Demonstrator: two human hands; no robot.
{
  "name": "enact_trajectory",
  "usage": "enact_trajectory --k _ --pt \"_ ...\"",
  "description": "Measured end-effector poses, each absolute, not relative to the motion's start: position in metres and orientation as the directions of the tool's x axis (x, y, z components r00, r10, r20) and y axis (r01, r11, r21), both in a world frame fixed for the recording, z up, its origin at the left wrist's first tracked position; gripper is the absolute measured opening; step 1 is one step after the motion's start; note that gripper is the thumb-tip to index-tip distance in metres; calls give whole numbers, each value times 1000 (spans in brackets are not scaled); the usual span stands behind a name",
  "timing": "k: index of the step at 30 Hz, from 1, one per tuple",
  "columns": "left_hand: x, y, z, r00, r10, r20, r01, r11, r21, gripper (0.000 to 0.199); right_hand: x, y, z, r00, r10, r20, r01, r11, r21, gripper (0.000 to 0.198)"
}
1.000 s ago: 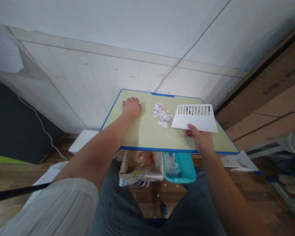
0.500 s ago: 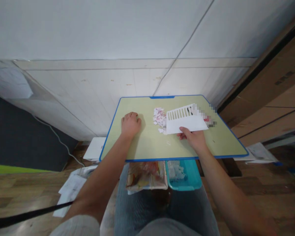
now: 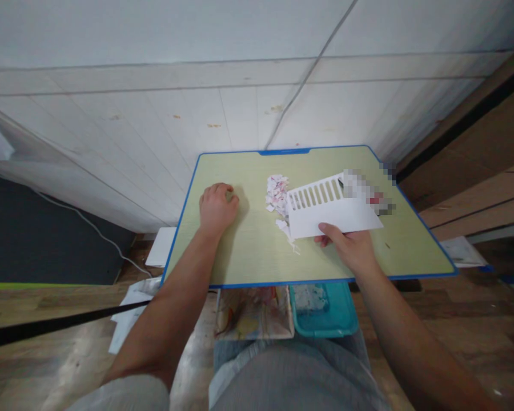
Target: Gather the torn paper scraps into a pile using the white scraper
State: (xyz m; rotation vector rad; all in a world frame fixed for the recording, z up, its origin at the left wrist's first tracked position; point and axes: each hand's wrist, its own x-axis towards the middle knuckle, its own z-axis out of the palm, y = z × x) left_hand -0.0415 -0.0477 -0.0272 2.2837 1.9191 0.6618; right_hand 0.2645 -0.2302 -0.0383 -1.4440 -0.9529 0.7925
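Note:
My right hand grips a white slotted card by its near edge, thumb on top and fingers underneath. A row of long cut-outs runs along the card's far side, and its right end is partly pixelated. The card's left edge meets a small heap of torn paper scraps, pale with pinkish marks. A few narrow scraps trail toward me beside that edge. To the left, my left hand rests on the board, loosely curled, with a gap between thumb and forefinger and nothing visible held.
The pale yellow-green tabletop has a blue rim. Below its near edge sit a teal basket with whitish bits and a patterned container. A white wall with a grey cable stands behind; brown boxes are at right.
The view has shifted down and closer. My right hand has drawn the card slightly toward me and right, and some scraps now trail along its left edge. My left hand stays resting on the board.

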Motion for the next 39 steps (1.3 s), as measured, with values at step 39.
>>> enact_trajectory --k 39 --pt "-40 -41 -30 120 952 280 889 -229 397 25 288 -283 -18 313 950 9 212 -60 -975 30"
